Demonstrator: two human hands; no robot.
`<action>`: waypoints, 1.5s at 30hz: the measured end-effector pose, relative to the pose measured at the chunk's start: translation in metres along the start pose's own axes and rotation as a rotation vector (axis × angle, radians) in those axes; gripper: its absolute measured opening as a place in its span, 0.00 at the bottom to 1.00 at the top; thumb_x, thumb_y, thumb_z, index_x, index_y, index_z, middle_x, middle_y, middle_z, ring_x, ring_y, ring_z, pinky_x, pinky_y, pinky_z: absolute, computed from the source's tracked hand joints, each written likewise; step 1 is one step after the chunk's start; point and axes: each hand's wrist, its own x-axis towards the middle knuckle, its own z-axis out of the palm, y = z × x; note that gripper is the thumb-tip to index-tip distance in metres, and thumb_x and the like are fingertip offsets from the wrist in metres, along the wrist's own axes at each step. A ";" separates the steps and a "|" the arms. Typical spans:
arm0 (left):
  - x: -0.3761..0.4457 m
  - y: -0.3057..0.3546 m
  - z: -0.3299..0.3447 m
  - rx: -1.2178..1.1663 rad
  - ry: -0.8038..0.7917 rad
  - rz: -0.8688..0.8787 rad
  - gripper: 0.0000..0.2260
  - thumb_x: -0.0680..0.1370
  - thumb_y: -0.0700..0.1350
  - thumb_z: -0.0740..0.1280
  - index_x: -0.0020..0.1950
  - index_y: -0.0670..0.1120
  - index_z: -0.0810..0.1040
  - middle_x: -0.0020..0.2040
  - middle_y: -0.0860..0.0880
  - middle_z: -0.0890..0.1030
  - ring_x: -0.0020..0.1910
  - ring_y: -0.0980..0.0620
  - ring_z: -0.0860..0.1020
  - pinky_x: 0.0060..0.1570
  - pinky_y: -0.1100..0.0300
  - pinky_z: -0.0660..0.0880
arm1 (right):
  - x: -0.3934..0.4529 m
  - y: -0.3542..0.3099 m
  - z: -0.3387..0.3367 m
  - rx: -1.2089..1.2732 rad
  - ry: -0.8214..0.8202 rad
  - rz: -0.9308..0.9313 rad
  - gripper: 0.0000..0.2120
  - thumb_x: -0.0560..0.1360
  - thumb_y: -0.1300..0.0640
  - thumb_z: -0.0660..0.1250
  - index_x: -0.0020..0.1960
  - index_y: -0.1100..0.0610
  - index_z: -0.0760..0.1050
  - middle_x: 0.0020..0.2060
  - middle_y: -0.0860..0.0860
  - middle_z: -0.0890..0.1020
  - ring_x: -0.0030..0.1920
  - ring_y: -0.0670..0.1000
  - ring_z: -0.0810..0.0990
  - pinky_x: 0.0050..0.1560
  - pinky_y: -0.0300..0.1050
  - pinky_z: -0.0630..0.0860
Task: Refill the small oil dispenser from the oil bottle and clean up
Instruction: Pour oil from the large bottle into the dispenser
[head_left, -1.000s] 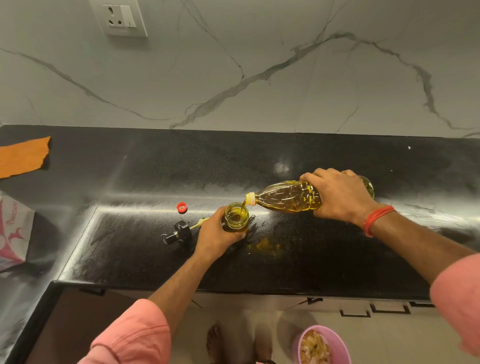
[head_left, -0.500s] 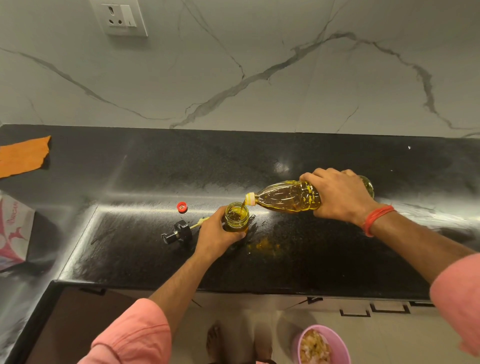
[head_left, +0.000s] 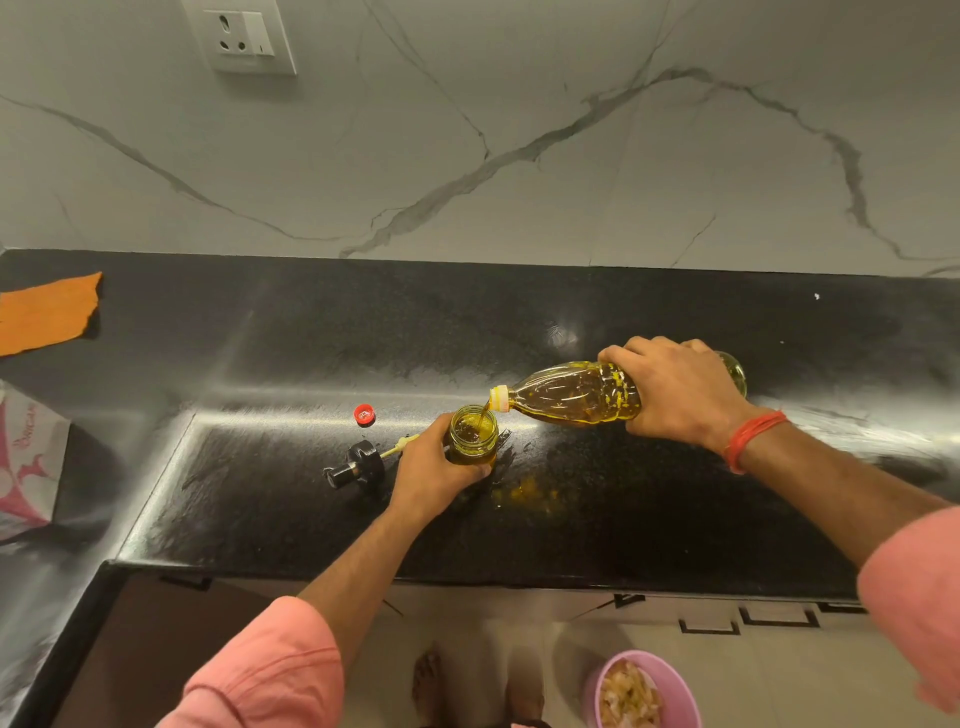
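Oil keeps running from the tipped bottle (head_left: 571, 397) into the jar (head_left: 471, 434); nothing else has moved. Right hand (head_left: 675, 395) fingers hold the bottle, left hand (head_left: 434, 465) fingers hold the jar, beside the pump lid (head_left: 361, 462) on the counter (head_left: 675, 519).

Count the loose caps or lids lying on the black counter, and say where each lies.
2: the small red cap behind and left of the jar, and the black pump lid on its side beside the left hand. None seems hidden.

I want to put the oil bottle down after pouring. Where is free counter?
Bare counter lies right of the yellow oil spill, below the right hand. Crowded: red cap, pump lid and left hand around the dispenser jar.
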 end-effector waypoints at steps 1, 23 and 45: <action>0.000 0.000 0.000 -0.002 -0.001 -0.001 0.29 0.68 0.45 0.82 0.67 0.50 0.77 0.60 0.54 0.83 0.61 0.55 0.79 0.61 0.63 0.69 | 0.000 0.000 0.000 0.002 0.000 0.000 0.37 0.66 0.43 0.78 0.70 0.45 0.68 0.57 0.46 0.79 0.59 0.51 0.78 0.60 0.58 0.76; 0.000 -0.001 -0.001 -0.015 -0.006 0.013 0.29 0.69 0.44 0.82 0.67 0.49 0.77 0.60 0.53 0.84 0.62 0.55 0.79 0.63 0.62 0.69 | -0.004 0.000 -0.002 0.002 -0.005 0.005 0.37 0.66 0.42 0.78 0.71 0.45 0.67 0.58 0.46 0.79 0.60 0.52 0.78 0.60 0.58 0.76; 0.000 -0.004 0.000 0.003 0.002 0.023 0.29 0.68 0.45 0.82 0.67 0.50 0.77 0.60 0.54 0.84 0.61 0.55 0.79 0.62 0.60 0.71 | -0.002 0.000 -0.002 0.009 -0.013 0.002 0.37 0.67 0.42 0.78 0.72 0.45 0.67 0.60 0.47 0.79 0.61 0.52 0.78 0.61 0.58 0.75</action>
